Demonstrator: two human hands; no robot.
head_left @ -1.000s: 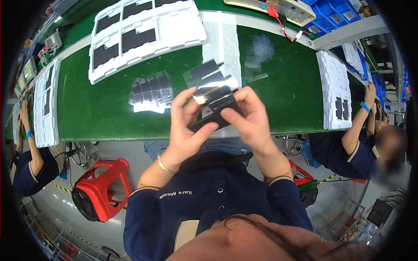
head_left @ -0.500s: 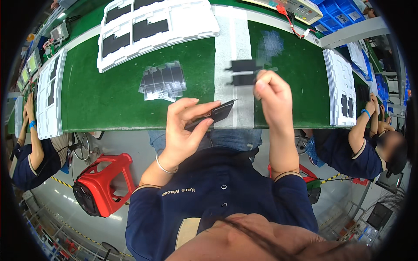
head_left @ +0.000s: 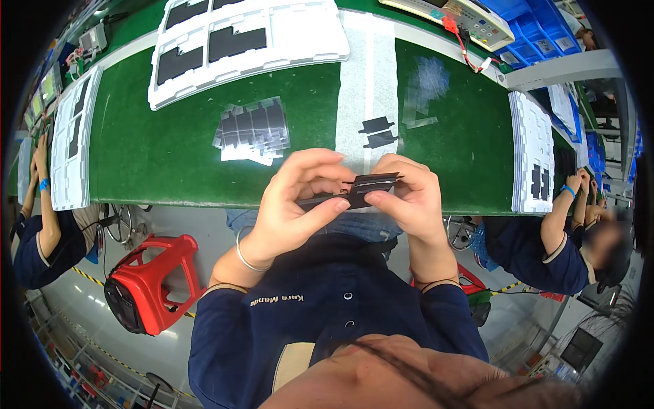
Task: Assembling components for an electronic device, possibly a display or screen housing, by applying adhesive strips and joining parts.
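Note:
A thin, flat black part [head_left: 373, 182] is held at the table's near edge, seen nearly edge-on, with one layer raised above the other. My left hand [head_left: 289, 198] is closed on its left end, thumb below and fingers behind. My right hand [head_left: 413, 198] pinches its right end with the thumb in front; the other fingers are partly hidden. Just beyond my hands, a pair of black tabbed pieces [head_left: 378, 133] lies on the white strip [head_left: 349, 102]. To the left sits a fanned pile of clear films with dark patches [head_left: 252, 129].
A white tray [head_left: 300, 48] with black flat parts stands at the far left of the green table [head_left: 177, 150]. Clear films [head_left: 428, 85] lie to the right. More trays [head_left: 524, 150] stand by co-workers on both sides. A bench instrument [head_left: 463, 17] is at the back.
My right hand has set the black tabbed pieces down on the white strip and come left to the black part. My left hand still holds that part, now turned flatter.

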